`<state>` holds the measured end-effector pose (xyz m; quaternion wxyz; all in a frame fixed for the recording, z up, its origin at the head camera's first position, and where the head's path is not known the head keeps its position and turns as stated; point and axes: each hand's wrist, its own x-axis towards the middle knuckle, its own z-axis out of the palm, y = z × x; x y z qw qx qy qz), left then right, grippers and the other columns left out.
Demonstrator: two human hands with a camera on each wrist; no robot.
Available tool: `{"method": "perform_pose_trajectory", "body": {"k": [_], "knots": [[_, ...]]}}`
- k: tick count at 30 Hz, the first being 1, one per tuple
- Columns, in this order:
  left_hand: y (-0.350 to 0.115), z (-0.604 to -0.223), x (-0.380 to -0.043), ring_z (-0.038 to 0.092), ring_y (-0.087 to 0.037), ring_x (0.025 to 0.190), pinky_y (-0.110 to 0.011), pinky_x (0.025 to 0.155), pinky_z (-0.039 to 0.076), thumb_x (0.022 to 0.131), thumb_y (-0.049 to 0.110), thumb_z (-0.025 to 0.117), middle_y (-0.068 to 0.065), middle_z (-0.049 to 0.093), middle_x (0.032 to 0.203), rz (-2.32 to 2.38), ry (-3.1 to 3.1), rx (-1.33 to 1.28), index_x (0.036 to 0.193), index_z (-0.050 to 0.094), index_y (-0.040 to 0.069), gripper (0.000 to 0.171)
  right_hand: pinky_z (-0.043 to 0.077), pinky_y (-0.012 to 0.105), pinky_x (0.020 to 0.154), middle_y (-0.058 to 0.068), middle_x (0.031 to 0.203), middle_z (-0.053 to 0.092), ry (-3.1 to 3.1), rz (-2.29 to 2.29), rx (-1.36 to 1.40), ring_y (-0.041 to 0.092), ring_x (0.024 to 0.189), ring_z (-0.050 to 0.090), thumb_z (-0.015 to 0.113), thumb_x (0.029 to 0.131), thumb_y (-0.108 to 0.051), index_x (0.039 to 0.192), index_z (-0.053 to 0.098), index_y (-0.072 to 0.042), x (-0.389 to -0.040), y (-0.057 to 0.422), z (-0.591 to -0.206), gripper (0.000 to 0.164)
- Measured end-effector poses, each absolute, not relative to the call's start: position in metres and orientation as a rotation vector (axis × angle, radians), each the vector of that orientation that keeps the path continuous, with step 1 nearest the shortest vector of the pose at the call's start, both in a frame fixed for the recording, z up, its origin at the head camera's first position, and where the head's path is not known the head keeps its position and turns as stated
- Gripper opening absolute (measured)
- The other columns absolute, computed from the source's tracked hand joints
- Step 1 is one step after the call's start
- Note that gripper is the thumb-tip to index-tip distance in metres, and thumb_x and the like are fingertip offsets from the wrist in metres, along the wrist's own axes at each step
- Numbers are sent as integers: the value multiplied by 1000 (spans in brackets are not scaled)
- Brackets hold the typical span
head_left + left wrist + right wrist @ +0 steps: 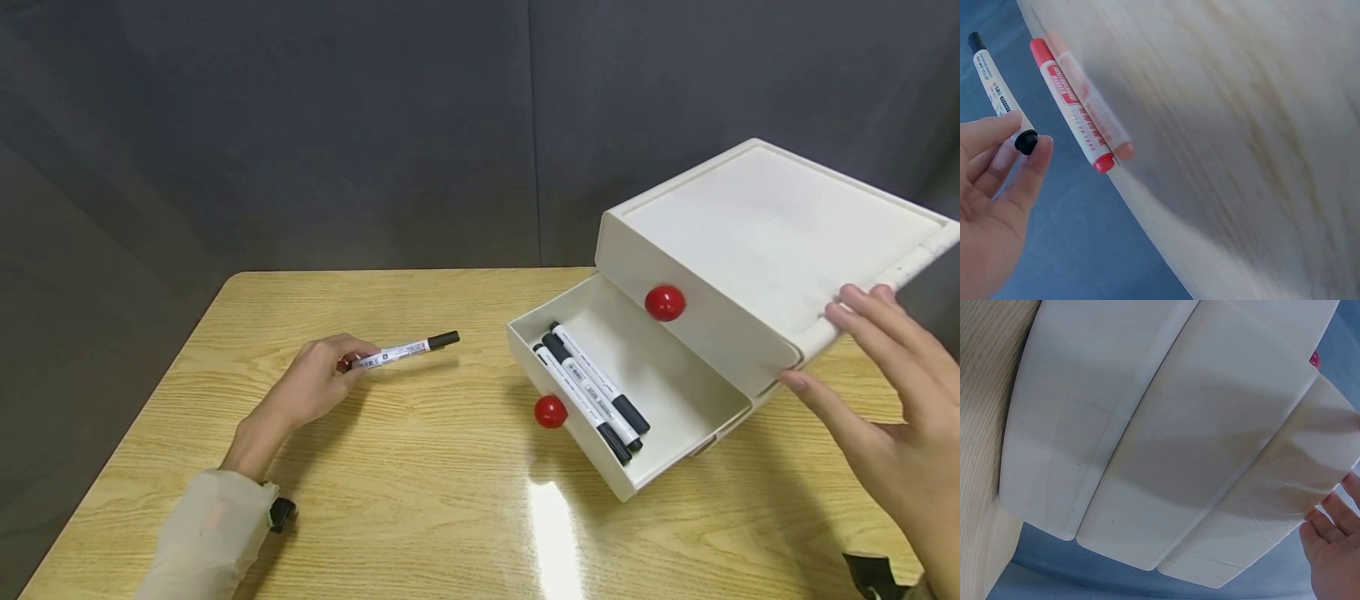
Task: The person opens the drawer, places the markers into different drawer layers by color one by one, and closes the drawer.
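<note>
My left hand (318, 379) pinches a black-capped whiteboard marker (405, 351) by its rear end, above the table. A red marker (1072, 106) lies on the table beside that hand in the left wrist view; the head view mostly hides it. At the right stands a white drawer box (772, 225), one drawer (517, 350) pulled out. Inside it lie three black-capped markers (592, 387). My right hand (907, 400) touches the box's upper right edge with extended fingertips; the right wrist view shows them along that edge.
Round red knobs stick out from the pulled-out drawer (551, 411) and the closed drawer above it (665, 302). A wood-grain table (420, 467) carries everything. Dark grey cloth (337, 125) hangs behind it.
</note>
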<state>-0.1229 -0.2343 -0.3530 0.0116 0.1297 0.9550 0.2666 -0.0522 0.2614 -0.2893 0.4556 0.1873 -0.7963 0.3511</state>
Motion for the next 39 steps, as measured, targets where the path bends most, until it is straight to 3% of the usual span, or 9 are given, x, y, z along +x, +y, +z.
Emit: {"method": "perform_pose_trajectory", "body": {"k": [7,15,26,39], "knots": [[-228,-346,-121,62,-20,87,-34,77,55,92,0,65,-11,70,102,871,2977,471,116,70,2,24,37,29,118,3,133,65,-1959,875,455,8,134,52,64,86,-60,111,65,16,-52,260,-288,80],[-221,-333,-120,56,-18,78,-25,63,47,91,0,66,-10,70,107,901,2989,487,116,70,5,26,37,29,118,7,132,65,-1949,876,459,8,134,52,64,86,-60,112,65,15,-52,258,-286,80],[-204,-311,-115,67,-21,88,-35,73,55,90,-2,67,-9,72,109,938,3031,610,113,71,5,25,37,30,118,5,131,65,-1941,888,461,8,133,53,65,86,-60,111,65,16,-52,258,-287,80],[-186,-293,-111,65,-17,87,-32,71,52,89,-3,68,-5,72,110,960,3071,703,113,72,8,27,37,30,118,6,131,66,-1937,891,460,8,133,53,65,86,-60,111,65,16,-52,258,-287,81]]}}
